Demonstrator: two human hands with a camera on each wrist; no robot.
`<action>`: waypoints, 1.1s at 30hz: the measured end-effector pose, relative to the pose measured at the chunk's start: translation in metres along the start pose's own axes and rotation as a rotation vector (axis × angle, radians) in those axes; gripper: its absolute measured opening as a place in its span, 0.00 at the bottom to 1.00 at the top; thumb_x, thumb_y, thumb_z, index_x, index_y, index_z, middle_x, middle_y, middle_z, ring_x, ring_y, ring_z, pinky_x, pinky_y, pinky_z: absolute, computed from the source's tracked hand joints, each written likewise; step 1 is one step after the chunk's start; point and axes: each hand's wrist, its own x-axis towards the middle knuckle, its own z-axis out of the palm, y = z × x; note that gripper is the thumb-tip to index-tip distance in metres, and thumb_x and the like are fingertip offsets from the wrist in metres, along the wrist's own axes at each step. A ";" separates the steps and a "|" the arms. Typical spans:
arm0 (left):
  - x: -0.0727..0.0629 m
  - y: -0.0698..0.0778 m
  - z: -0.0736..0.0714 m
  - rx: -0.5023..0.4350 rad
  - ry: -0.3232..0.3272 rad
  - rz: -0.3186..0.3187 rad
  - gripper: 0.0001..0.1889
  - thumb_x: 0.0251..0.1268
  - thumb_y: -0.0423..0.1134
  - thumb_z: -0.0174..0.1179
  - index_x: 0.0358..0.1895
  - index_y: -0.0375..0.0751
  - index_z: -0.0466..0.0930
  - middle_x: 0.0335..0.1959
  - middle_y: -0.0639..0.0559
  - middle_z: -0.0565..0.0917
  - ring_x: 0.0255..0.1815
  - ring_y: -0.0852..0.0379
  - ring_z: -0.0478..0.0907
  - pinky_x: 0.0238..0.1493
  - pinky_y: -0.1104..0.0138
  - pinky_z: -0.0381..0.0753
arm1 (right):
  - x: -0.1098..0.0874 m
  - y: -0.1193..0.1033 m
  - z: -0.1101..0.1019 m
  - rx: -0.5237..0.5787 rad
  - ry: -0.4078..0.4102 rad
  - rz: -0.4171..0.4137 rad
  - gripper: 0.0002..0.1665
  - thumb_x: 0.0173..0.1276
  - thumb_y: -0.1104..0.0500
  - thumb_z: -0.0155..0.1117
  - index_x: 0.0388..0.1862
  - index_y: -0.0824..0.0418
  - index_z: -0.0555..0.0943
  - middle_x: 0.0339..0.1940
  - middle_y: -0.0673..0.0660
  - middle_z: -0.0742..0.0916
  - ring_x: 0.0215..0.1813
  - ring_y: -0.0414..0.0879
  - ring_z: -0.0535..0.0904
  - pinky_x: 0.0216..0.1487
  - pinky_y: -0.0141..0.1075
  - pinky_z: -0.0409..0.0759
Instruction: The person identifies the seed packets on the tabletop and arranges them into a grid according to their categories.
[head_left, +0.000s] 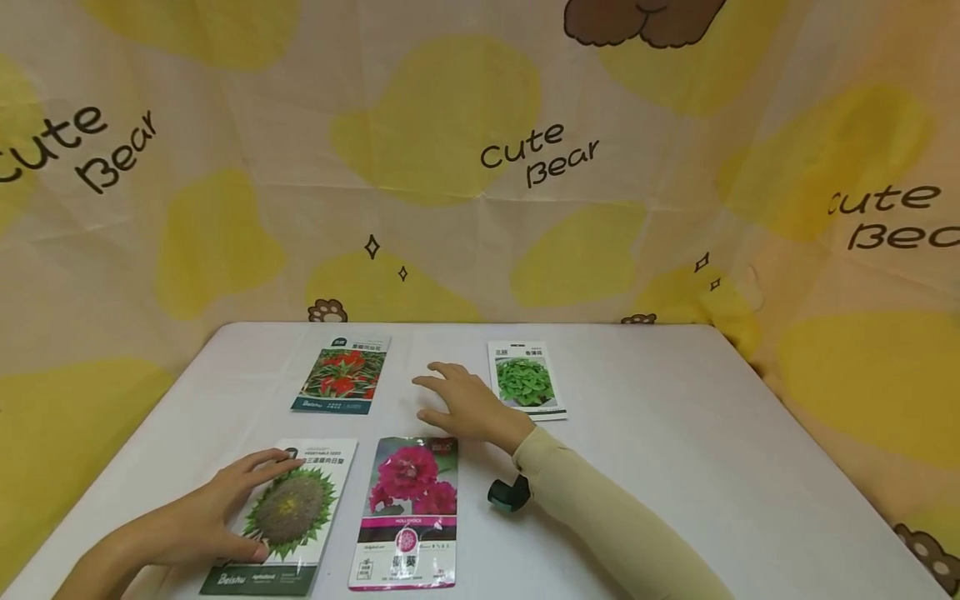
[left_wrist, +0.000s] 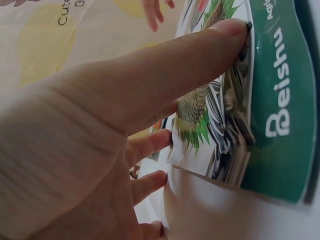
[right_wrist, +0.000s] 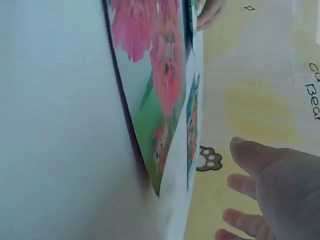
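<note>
My left hand (head_left: pixel 217 517) rests on a sunflower seed packet (head_left: pixel 296 508) at the front left of the table. Its thumb (left_wrist: pixel 200 60) lies straight across the packet's front, just above the green band, while the other fingers spread along the packet's edge. Palm down, my right hand (head_left: pixel 468 404) hovers over the table with its fingers spread, nothing held. It is just beyond the top of a pink hollyhock seed packet (head_left: pixel 408 533). To its right, partly overlapped by it, lies a green-leaf seed packet (head_left: pixel 525 382); a red-flower seed packet (head_left: pixel 341 379) lies to its left.
A white table (head_left: pixel 637 467) bears the packets. A small black device (head_left: pixel 510 494) shows beside the right wrist. Behind the table's back edge hangs a yellow-patterned "Cute Bear" cloth (head_left: pixel 450 250), which also covers the sides.
</note>
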 end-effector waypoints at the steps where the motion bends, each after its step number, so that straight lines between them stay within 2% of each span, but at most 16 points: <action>1: 0.000 0.000 0.000 0.010 0.002 0.001 0.50 0.44 0.59 0.77 0.76 0.60 0.64 0.73 0.46 0.65 0.66 0.84 0.49 0.54 0.56 0.75 | -0.003 0.001 -0.001 0.006 0.005 0.001 0.32 0.76 0.44 0.59 0.76 0.49 0.70 0.80 0.60 0.67 0.81 0.57 0.62 0.75 0.57 0.66; 3: 0.000 -0.001 0.000 0.009 0.000 0.001 0.50 0.44 0.60 0.77 0.76 0.60 0.64 0.73 0.46 0.65 0.66 0.84 0.48 0.54 0.56 0.75 | -0.007 0.004 -0.005 0.016 0.019 -0.003 0.33 0.75 0.44 0.60 0.76 0.50 0.70 0.80 0.61 0.68 0.81 0.57 0.62 0.75 0.57 0.65; 6: 0.000 -0.001 0.000 -0.013 -0.010 -0.002 0.50 0.45 0.58 0.77 0.76 0.60 0.64 0.73 0.45 0.64 0.66 0.83 0.49 0.56 0.46 0.75 | -0.014 0.008 -0.008 0.029 0.043 -0.015 0.34 0.75 0.45 0.60 0.76 0.51 0.69 0.79 0.62 0.68 0.80 0.58 0.62 0.75 0.58 0.65; 8: -0.001 -0.001 0.001 -0.005 -0.004 -0.006 0.50 0.44 0.58 0.77 0.76 0.61 0.64 0.73 0.45 0.65 0.66 0.86 0.47 0.55 0.47 0.76 | -0.018 0.010 -0.010 0.036 0.055 -0.022 0.34 0.75 0.45 0.60 0.77 0.51 0.68 0.79 0.62 0.68 0.80 0.59 0.62 0.75 0.59 0.65; 10: 0.000 0.000 0.001 -0.044 -0.012 -0.014 0.50 0.45 0.57 0.77 0.76 0.60 0.64 0.74 0.43 0.64 0.65 0.88 0.45 0.54 0.38 0.74 | -0.022 0.012 -0.013 0.044 0.067 -0.022 0.35 0.75 0.45 0.61 0.77 0.52 0.68 0.79 0.62 0.69 0.80 0.59 0.62 0.75 0.59 0.64; 13: -0.001 0.000 0.002 -0.055 -0.019 -0.022 0.50 0.45 0.57 0.77 0.76 0.60 0.64 0.74 0.42 0.63 0.66 0.85 0.46 0.54 0.36 0.73 | -0.027 0.016 -0.017 0.055 0.083 -0.017 0.36 0.75 0.45 0.61 0.78 0.50 0.66 0.79 0.62 0.68 0.80 0.59 0.62 0.76 0.58 0.63; 15: 0.000 0.000 0.003 -0.086 -0.030 -0.022 0.50 0.45 0.55 0.78 0.76 0.59 0.63 0.74 0.40 0.62 0.69 0.78 0.48 0.52 0.30 0.70 | -0.029 0.019 -0.021 0.064 0.099 -0.013 0.36 0.75 0.45 0.61 0.78 0.50 0.65 0.79 0.62 0.69 0.80 0.59 0.62 0.77 0.58 0.62; 17: 0.000 0.000 0.003 -0.055 -0.025 -0.026 0.51 0.45 0.56 0.78 0.76 0.60 0.63 0.74 0.42 0.63 0.69 0.73 0.51 0.53 0.35 0.73 | -0.030 0.022 -0.025 0.078 0.111 -0.009 0.37 0.75 0.46 0.61 0.79 0.50 0.65 0.78 0.63 0.69 0.80 0.60 0.62 0.77 0.59 0.61; 18: 0.000 0.000 0.003 -0.057 -0.023 -0.025 0.51 0.44 0.56 0.78 0.76 0.60 0.63 0.74 0.42 0.62 0.69 0.74 0.51 0.53 0.35 0.73 | -0.030 0.024 -0.026 0.083 0.117 -0.006 0.37 0.75 0.46 0.62 0.79 0.51 0.65 0.78 0.63 0.69 0.80 0.60 0.61 0.77 0.59 0.61; 19: 0.000 0.001 0.003 -0.055 -0.020 -0.017 0.51 0.45 0.56 0.78 0.76 0.59 0.63 0.74 0.42 0.62 0.71 0.70 0.52 0.53 0.35 0.73 | -0.030 0.025 -0.028 0.091 0.121 -0.003 0.37 0.75 0.47 0.62 0.79 0.51 0.65 0.78 0.63 0.69 0.80 0.61 0.61 0.77 0.59 0.60; 21: 0.000 0.001 0.002 -0.055 -0.010 -0.018 0.50 0.44 0.57 0.78 0.76 0.60 0.64 0.74 0.42 0.63 0.69 0.76 0.50 0.54 0.35 0.73 | -0.030 0.029 -0.032 0.094 0.122 0.006 0.37 0.75 0.47 0.62 0.79 0.52 0.64 0.78 0.63 0.69 0.80 0.61 0.61 0.77 0.60 0.60; 22: 0.000 0.001 0.002 -0.054 -0.006 -0.016 0.50 0.44 0.57 0.78 0.76 0.60 0.64 0.74 0.42 0.63 0.69 0.75 0.51 0.54 0.34 0.73 | -0.030 0.031 -0.033 0.098 0.124 0.010 0.37 0.75 0.47 0.62 0.79 0.52 0.64 0.78 0.64 0.69 0.80 0.61 0.61 0.77 0.60 0.60; 24: 0.000 0.001 0.001 -0.081 -0.006 -0.013 0.50 0.44 0.56 0.78 0.76 0.59 0.64 0.74 0.41 0.63 0.68 0.80 0.48 0.52 0.29 0.69 | -0.029 0.035 -0.035 0.101 0.124 0.022 0.37 0.75 0.47 0.61 0.79 0.52 0.64 0.78 0.63 0.69 0.80 0.61 0.61 0.77 0.59 0.61; 25: 0.000 0.001 0.001 -0.078 -0.005 -0.013 0.50 0.45 0.56 0.78 0.76 0.58 0.64 0.74 0.40 0.63 0.68 0.80 0.48 0.52 0.28 0.69 | -0.030 0.037 -0.037 0.105 0.123 0.027 0.37 0.75 0.47 0.61 0.79 0.52 0.64 0.78 0.63 0.69 0.80 0.61 0.61 0.77 0.59 0.61; 26: 0.000 0.001 0.001 -0.066 -0.001 -0.019 0.50 0.44 0.57 0.78 0.76 0.60 0.64 0.74 0.42 0.63 0.65 0.85 0.46 0.53 0.29 0.70 | -0.030 0.040 -0.038 0.109 0.121 0.035 0.37 0.75 0.46 0.61 0.79 0.53 0.64 0.79 0.63 0.68 0.80 0.61 0.61 0.77 0.58 0.61; 33: 0.000 0.001 0.001 -0.076 -0.001 -0.007 0.50 0.44 0.56 0.78 0.76 0.59 0.64 0.73 0.41 0.63 0.63 0.91 0.41 0.51 0.31 0.72 | -0.036 0.060 -0.049 0.167 0.113 0.077 0.39 0.76 0.48 0.60 0.80 0.57 0.61 0.79 0.64 0.68 0.81 0.63 0.60 0.78 0.59 0.59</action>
